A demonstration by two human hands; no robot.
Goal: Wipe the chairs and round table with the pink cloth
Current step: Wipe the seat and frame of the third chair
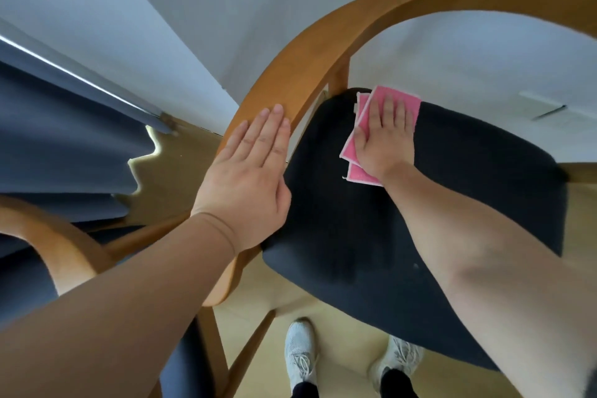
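A wooden chair with a curved arm rail (310, 52) and a black padded seat (371, 236) fills the middle of the view. My right hand (386, 136) lies flat, fingers together, pressing the folded pink cloth (350, 145) onto the far part of the seat. The cloth's pink edges show on both sides of the hand and above the fingers. My left hand (252, 178) rests flat with fingers straight on the chair's left arm rail, holding nothing. The round table is not in view.
A second wooden chair (55, 245) stands at the lower left. Dark blue curtains (64, 145) hang at the left beside a white wall (226, 3). My feet in white shoes (300, 352) stand on the pale floor below the seat.
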